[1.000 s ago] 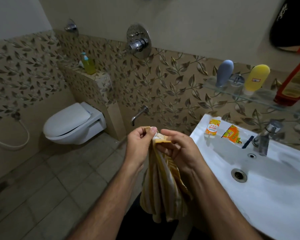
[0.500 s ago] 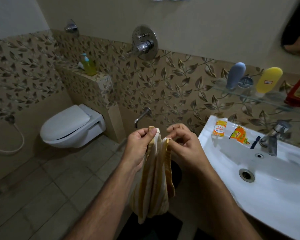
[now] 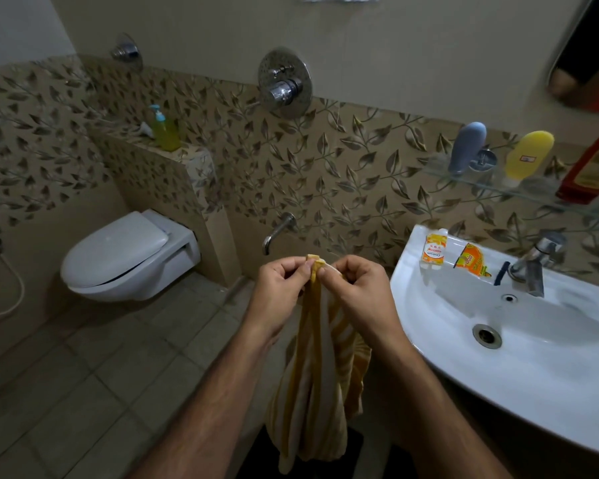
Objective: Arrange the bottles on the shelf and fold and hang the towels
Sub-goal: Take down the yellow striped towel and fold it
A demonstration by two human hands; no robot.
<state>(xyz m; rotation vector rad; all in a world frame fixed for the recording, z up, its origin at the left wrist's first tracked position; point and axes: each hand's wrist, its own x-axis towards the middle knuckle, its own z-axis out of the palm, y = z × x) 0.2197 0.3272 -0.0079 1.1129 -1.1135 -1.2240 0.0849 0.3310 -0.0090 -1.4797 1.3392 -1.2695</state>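
Note:
A yellow and white striped towel [image 3: 317, 385] hangs bunched below my hands in the middle of the view. My left hand [image 3: 279, 288] and my right hand [image 3: 355, 290] both pinch its top edge, fingertips almost touching. On the glass shelf [image 3: 491, 186] at the right stand a grey bottle [image 3: 465, 146], a yellow bottle [image 3: 528, 153] and a red bottle [image 3: 592, 167], all upside down on their caps. A green pump bottle [image 3: 165, 129] stands on the tiled ledge at the left.
A white sink [image 3: 498, 368] with a tap [image 3: 535, 264] lies to the right; two small packets [image 3: 434, 250] and a dark razor rest on its back rim. A wall-hung toilet [image 3: 125, 257] is to the left. A spout and a mixer project from the wall ahead.
My hands have drawn closer together at the towel's top edge, and the towel now hangs longer and more bunched. The view has shifted slightly left.

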